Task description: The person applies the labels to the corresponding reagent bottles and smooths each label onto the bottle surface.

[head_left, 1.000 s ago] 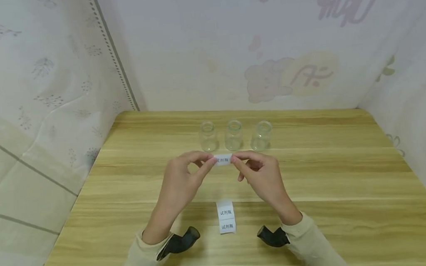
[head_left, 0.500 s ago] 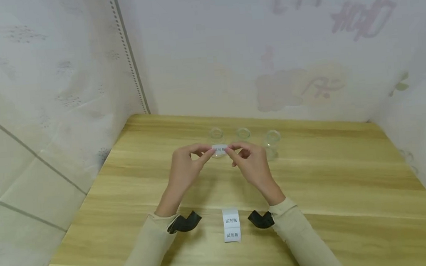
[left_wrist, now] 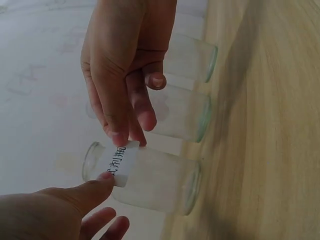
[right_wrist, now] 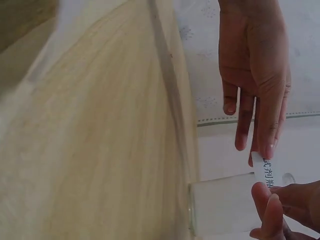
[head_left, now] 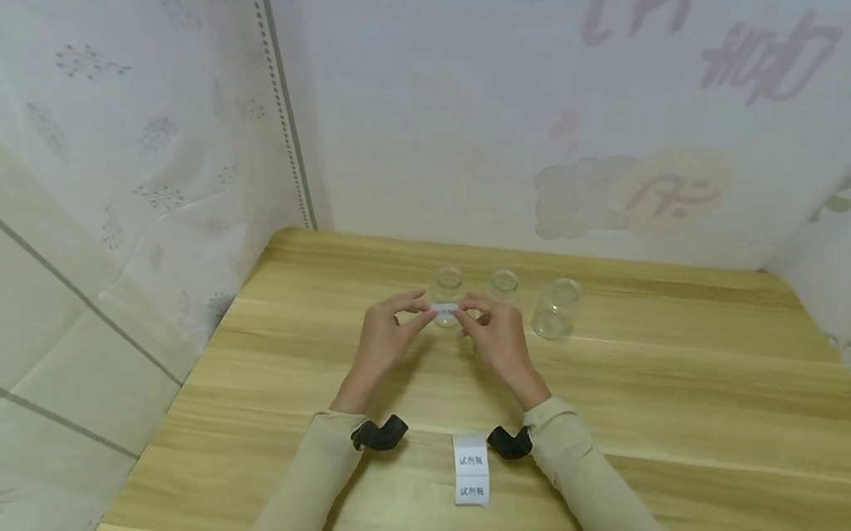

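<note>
White label (left_wrist: 126, 167), pinched at either end in the fingers of left hand (head_left: 384, 338) and right hand (head_left: 500, 333), held before the leftmost glass jar (left_wrist: 156, 181), unclear whether touching. Seems to be at the aligning step; probably calls for levelling, then pressing flat. Rightward, two more jars (head_left: 555, 314); nearer, on the bench (head_left: 704, 377), a printed strip (head_left: 472, 472).

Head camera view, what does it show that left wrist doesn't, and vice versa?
Only the head view shows the strip of two printed labels and the beige sleeves. Only the left wrist view shows the middle jar's base, which the right hand hides from the head camera. Both show three glass jars and the label pinched by that hand and the left hand.
</note>
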Action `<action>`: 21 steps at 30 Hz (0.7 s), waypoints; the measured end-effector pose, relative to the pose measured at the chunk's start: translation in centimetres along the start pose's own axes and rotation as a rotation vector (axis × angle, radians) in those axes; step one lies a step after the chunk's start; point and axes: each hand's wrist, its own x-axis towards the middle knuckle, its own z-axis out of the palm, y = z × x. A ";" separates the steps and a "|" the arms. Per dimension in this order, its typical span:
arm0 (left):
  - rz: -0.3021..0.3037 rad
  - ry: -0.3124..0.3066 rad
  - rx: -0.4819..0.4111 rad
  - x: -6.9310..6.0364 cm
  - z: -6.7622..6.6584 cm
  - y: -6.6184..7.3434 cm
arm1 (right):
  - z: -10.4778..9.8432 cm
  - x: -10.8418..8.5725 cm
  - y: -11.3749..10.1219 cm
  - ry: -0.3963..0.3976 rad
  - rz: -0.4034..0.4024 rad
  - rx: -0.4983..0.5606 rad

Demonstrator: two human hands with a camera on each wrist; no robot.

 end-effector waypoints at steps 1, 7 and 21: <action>-0.004 -0.011 -0.002 0.1 0.0 -0.2 | 0.1 0.0 0.1 0.002 0.012 0.009; -0.030 -0.056 -0.034 0.6 0.1 -1.0 | 0.4 0.3 0.8 -0.002 0.060 0.037; -0.042 -0.058 -0.048 0.9 0.4 -1.8 | 0.7 0.7 1.4 -0.009 0.063 0.034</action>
